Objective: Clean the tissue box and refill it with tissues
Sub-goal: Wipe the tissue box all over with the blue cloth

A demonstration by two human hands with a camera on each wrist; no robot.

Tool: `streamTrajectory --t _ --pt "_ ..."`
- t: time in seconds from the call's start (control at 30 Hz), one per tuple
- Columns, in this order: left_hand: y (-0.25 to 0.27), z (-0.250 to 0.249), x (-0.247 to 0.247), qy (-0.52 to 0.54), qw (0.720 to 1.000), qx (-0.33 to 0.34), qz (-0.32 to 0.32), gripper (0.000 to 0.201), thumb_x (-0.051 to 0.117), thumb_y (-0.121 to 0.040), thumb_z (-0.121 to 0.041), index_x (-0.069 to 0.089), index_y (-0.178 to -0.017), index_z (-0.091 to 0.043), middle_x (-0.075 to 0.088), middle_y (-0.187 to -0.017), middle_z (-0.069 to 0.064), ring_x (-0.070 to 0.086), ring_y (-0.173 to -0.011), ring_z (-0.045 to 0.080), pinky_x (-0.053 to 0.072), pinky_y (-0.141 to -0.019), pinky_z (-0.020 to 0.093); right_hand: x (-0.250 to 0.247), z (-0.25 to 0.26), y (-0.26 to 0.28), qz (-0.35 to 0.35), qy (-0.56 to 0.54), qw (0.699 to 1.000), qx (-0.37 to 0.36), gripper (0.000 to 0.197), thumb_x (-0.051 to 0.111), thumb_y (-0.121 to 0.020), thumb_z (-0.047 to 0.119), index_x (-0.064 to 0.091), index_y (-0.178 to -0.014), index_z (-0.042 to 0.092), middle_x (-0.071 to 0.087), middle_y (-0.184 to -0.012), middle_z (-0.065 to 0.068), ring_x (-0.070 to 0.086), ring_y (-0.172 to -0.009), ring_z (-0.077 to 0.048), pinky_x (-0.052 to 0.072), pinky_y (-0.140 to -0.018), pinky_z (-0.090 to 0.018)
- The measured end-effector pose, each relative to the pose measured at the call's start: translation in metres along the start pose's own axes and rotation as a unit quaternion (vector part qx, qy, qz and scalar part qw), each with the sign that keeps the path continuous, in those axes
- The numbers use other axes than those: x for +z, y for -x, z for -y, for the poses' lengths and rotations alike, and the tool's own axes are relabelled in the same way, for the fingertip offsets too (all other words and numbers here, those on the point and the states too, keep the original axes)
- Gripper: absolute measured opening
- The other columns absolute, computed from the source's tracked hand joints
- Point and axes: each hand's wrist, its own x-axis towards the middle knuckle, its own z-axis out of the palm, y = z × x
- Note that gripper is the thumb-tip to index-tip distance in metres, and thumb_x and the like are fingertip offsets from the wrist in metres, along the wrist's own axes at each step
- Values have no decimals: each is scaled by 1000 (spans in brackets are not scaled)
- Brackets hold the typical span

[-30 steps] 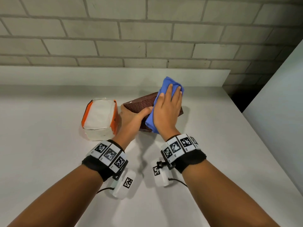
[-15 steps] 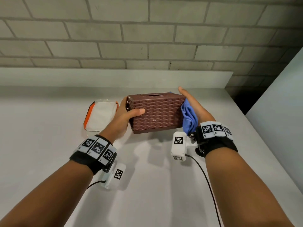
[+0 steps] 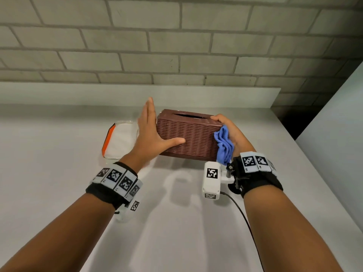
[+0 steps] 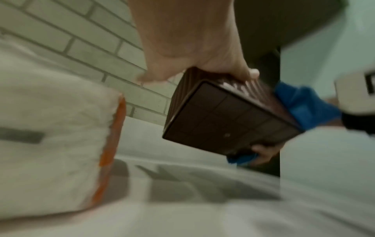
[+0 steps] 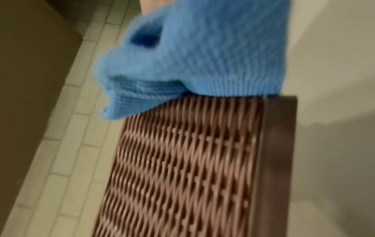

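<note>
Right hand (image 3: 230, 132) grips tissue box (image 3: 186, 138); left hand (image 3: 152, 134) flat beside it.

Both your hands at the ends of the brown woven-pattern tissue box (image 3: 186, 134)

Your left hand (image 3: 151, 138) is flat at the box's left end, fingers straight and pointing away from you, thumb stretched across its near face. Your right hand (image 3: 231, 132) curls round the box's right end, thumb over the top edge, with the crumpled blue knitted cloth (image 3: 225, 144) pressed between palm and box. Both forearms reach forward, each wrist wearing a black band with square markers.
</note>
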Motion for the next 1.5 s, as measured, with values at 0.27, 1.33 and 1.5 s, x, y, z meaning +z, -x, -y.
streamTrajectory --t 0.27,1.33,1.5 --pt "12 -3 33 -304 937 174 8 136 48 -51 -89 -20 -144 -18 -19 -157 5 -40 -137 15 -7 -111 66 32 4 2 -73 -15 997 21 31 66 -74 38 56 -66 10 58 -63 -8 57 -56 -18 54 -71 -28" --pt "8 -4 30 60 988 129 -65 100 88 -51 -28 33 -133 -9 38 -129 0 43 -122 20 41 -104 37 49 -2 15 -237 584 746 -217 56 23 -101 36 12 -152 14 -6 -161 -6 -11 -149 -22 -4 -118 -45" --pt "6 -5 27 78 985 145 -48 96 82 -53 -38 32 -131 -15 38 -130 5 45 -121 21 41 -102 33 60 -8 19 -171 586 731 -304 57 13 -99 30 7 -151 8 -2 -160 -12 -3 -149 -25 -4 -120 -38"
